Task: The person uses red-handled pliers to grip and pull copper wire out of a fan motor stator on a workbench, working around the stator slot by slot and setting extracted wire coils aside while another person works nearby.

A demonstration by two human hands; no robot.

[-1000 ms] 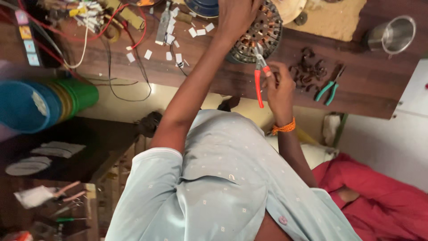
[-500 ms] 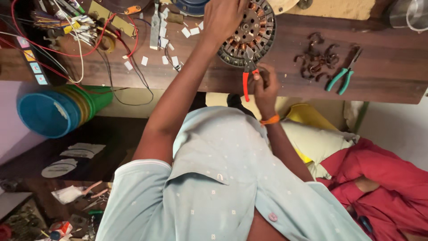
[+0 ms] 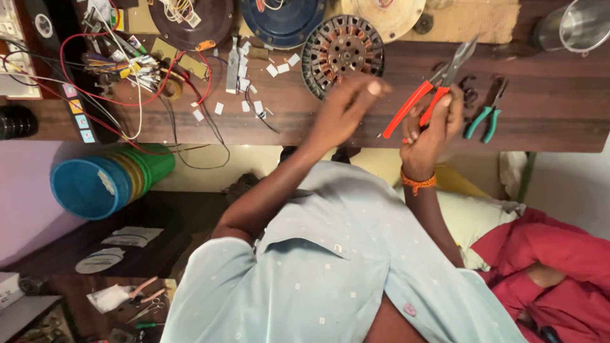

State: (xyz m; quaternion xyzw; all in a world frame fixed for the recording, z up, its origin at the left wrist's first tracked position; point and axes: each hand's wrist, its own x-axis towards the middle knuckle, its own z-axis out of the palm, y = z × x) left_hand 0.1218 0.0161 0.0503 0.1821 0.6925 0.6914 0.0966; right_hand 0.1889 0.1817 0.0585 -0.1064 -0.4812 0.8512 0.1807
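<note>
While curled, right fingers [image 3: 445, 108] grip red-handled pliers [image 3: 427, 95] | left hand [image 3: 346, 105] loose

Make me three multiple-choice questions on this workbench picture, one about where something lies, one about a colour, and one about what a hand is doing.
1. Where do the green-handled pliers lie?
A. On the wooden bench, to the picture's right of the right hand
B. Inside the blue tub
C. On the red cloth

2. What colour are the handles of the pliers in the right hand?
A. Green
B. Red
C. Yellow

3. What is the left hand doing?
A. Gripping a steel cup
B. Pulling a red wire
C. Reaching toward the round motor stator, holding no tool

Answers: 1 A, they rest on the dark wood beside that hand. 2 B, both grips are red. 3 C, its fingers are bare, just below the stator.
</note>
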